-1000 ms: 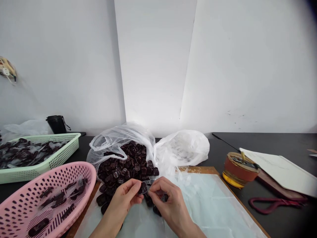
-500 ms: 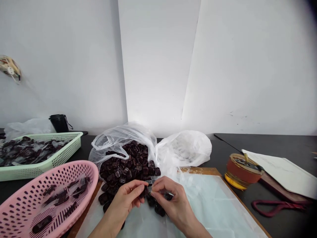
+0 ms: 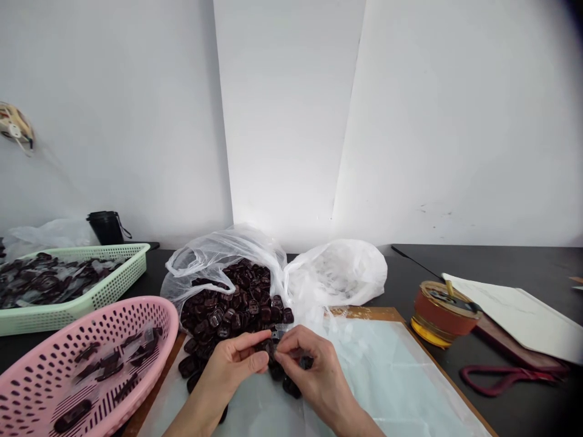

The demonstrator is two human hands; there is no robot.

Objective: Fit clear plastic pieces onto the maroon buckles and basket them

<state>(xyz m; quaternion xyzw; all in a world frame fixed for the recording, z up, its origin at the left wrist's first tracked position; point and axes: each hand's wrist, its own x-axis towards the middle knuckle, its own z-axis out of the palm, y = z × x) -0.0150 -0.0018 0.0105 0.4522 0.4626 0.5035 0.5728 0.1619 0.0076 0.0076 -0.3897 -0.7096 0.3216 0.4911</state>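
Note:
In the head view my left hand [image 3: 232, 363] is in front of a pile of small dark brown, glossy plastic pieces [image 3: 241, 303]. Its index finger is stretched out and its thumb is apart, with nothing plainly held between them. Close by on the right, my right hand [image 3: 314, 367] has thumb and index finger pinched together on a small clear plastic bag [image 3: 279, 331]. The fingers cover most of the bag, and what is inside it is hard to make out. More dark pieces lie below and between both hands.
The pile spills from a clear plastic bag [image 3: 223, 249] beside a white plastic bag [image 3: 339, 273]. To the left stand a pink basket [image 3: 40, 346] and a green basket [image 3: 107, 288], both with bagged pieces. On the right are a tape roll [image 3: 444, 312], scissors [image 3: 496, 377] and a notebook [image 3: 514, 309].
My left fingers have opened from around a dark piece, the index finger straightening and the thumb moving apart. My right hand stays pinched in nearly the same place. The view has shifted slightly.

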